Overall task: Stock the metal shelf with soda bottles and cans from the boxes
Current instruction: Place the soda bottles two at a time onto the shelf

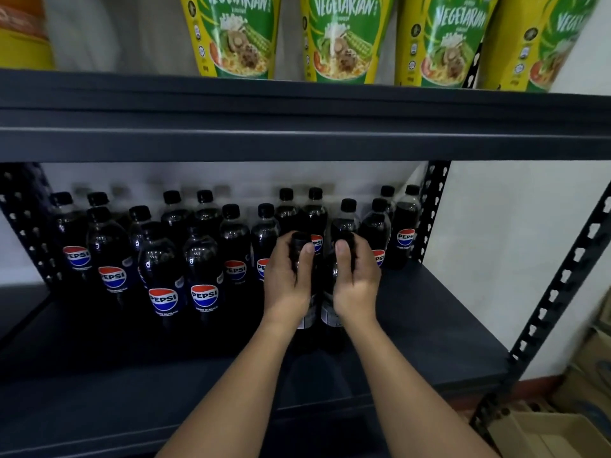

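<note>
Two dark Pepsi bottles stand side by side on the dark metal shelf (429,325), in front of the rows. My left hand (287,279) grips the neck of the left bottle (305,320), thumb over its black cap. My right hand (355,279) grips the neck of the right bottle (329,312) the same way. Behind and to the left stand several rows of Pepsi bottles (203,269) with black caps and red-white-blue labels. Both bottle bases are in shadow, so contact with the shelf is hard to tell.
An upper shelf beam (297,127) hangs close above the bottle caps. Green and yellow noodle packs (340,38) stand on it. Perforated uprights (562,279) frame the right side. Cardboard boxes (545,431) lie on the floor at the lower right.
</note>
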`<state>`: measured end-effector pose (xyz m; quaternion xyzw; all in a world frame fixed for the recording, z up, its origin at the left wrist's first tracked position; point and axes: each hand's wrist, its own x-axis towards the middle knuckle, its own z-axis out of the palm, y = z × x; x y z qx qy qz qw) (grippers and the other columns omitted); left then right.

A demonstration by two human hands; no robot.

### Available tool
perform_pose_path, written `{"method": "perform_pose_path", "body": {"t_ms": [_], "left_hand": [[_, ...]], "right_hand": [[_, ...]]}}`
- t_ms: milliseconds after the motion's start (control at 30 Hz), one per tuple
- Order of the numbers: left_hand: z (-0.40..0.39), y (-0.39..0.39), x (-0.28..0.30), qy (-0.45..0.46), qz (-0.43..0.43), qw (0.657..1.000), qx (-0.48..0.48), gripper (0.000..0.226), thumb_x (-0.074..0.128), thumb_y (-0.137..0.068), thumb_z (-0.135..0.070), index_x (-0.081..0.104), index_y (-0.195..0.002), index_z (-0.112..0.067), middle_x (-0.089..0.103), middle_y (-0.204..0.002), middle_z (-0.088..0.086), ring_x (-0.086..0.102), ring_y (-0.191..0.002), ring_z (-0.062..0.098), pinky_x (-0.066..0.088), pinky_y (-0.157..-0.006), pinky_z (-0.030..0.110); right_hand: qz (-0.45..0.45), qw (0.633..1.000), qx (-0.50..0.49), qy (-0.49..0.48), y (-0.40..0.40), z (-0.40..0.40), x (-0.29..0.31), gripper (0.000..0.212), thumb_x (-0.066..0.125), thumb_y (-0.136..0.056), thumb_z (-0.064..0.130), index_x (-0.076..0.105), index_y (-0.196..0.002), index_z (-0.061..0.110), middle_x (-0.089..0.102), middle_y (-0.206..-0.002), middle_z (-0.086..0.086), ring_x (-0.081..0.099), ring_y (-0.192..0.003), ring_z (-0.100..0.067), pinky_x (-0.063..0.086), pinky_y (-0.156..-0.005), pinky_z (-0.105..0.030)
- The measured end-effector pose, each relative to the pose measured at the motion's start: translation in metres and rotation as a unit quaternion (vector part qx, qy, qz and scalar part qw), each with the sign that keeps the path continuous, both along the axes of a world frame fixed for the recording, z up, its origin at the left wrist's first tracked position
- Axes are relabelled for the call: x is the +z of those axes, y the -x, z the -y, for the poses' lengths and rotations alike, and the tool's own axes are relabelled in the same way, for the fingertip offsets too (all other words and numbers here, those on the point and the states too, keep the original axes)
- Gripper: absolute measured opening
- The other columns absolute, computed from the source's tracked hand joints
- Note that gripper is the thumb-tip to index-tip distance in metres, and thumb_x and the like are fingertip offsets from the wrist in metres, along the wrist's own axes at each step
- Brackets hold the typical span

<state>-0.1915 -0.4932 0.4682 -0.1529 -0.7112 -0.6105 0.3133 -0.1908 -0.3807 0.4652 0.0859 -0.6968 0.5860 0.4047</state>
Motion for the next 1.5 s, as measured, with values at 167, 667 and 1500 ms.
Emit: {"method": "perform_pose_path", "body": {"t_ms": [167, 667, 1500], "left_hand": [[0.001, 0.021, -0.005, 0.027, 0.0, 0.999, 0.03, 0.061, 0.044, -0.101, -0.059, 0.055, -0.134, -0.01, 0.067, -0.122, 0.005, 0.064, -0.115, 0.019, 0.053, -0.098, 0.042], [0.012, -0.006, -0.049, 0.014, 0.079, 0.997, -0.02, 0.078, 0.069, -0.09, -0.059, 0.027, -0.154, -0.041, 0.033, -0.147, -0.026, 0.031, -0.143, -0.002, 0.03, -0.114, 0.02], [0.023, -0.021, -0.092, 0.039, 0.1, 0.991, 0.076, 0.058, 0.084, -0.08, -0.044, 0.059, -0.129, -0.025, 0.063, -0.12, -0.013, 0.06, -0.113, 0.003, 0.051, -0.097, 0.022]], "right_hand": [[0.024, 0.999, -0.028, -0.021, 0.02, 0.002, 0.003, 0.041, 0.041, -0.098, 0.055, 0.061, -0.108, 0.021, 0.065, -0.103, 0.005, 0.06, -0.096, -0.002, 0.044, -0.084, -0.014], [0.095, 0.994, 0.043, 0.017, -0.008, -0.019, -0.06, 0.068, 0.063, -0.092, 0.056, 0.039, -0.149, 0.029, 0.05, -0.143, 0.01, 0.05, -0.133, -0.008, 0.043, -0.11, -0.034], [0.161, 0.983, 0.003, -0.084, -0.029, -0.025, -0.088, 0.073, 0.06, -0.087, 0.063, 0.042, -0.142, 0.018, 0.045, -0.128, 0.003, 0.049, -0.119, -0.011, 0.045, -0.1, -0.028]]}}
